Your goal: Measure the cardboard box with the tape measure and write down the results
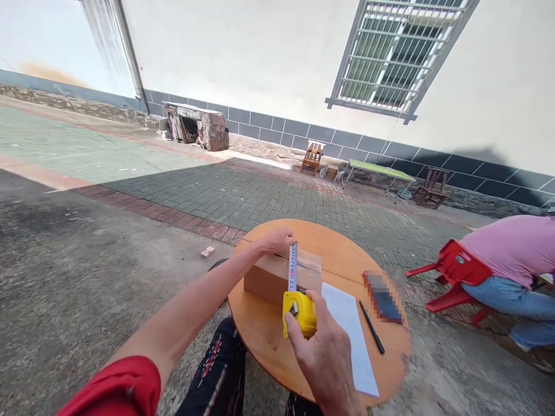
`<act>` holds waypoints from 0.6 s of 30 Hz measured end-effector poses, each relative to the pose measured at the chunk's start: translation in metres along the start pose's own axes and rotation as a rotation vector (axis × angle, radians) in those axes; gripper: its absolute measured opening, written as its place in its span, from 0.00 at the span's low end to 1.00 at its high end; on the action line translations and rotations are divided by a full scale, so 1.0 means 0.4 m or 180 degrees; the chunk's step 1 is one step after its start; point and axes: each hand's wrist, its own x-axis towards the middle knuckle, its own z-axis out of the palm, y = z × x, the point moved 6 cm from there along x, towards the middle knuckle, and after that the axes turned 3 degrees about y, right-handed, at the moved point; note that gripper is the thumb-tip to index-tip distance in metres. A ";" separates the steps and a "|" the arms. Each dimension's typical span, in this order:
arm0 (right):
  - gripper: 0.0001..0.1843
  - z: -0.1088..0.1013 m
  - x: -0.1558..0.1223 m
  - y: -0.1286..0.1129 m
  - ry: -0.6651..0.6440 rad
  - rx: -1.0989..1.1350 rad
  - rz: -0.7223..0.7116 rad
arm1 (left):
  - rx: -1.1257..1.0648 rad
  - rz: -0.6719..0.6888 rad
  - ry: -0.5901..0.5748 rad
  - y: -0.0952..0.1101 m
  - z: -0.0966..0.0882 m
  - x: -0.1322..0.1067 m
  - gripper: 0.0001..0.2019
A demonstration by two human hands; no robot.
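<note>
A yellow tape measure (306, 315) is gripped in my right hand (327, 346), with the thumb on its near side. Its white blade (293, 268) runs out over the top of a brown cardboard box (265, 282). At the box's far side, my left hand (280, 240) is closed at the blade's end, fingers pinched together. The box lies on a round wooden table (264, 335). Beside it is a white sheet of paper (347, 323), partly covered by my right hand. A black pen (372, 327) rests along the paper's right edge.
A dark, blurred-out flat object (384, 297) lies at the table's right. Further right, a person in a pink top (511, 248) sits on a red plastic chair (462, 268). By the wall are a wooden chair (312, 157), a green folding table (381, 169) and a worn block structure (197, 124).
</note>
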 end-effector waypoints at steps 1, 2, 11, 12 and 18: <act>0.21 0.007 0.008 0.000 -0.0030 -0.0049 0.0017 | 0.0038 0.0018 -0.0047 -0.003 0.007 0.009 0.16; 0.21 0.014 0.014 -0.001 -0.0066 -0.0084 0.0031 | 0.0073 0.0030 -0.0089 -0.007 0.014 0.016 0.16; 0.24 0.047 0.030 -0.041 -0.0188 -0.0124 -0.0026 | 0.0243 -0.0039 -0.0299 -0.031 0.039 0.005 0.16; 0.24 0.048 0.026 -0.046 -0.0182 -0.0132 -0.0044 | 0.0258 -0.0052 -0.0336 -0.030 0.038 0.002 0.16; 0.26 0.052 -0.008 -0.065 0.0008 -0.0230 -0.0082 | 0.0334 -0.0108 -0.0480 -0.026 0.035 -0.004 0.15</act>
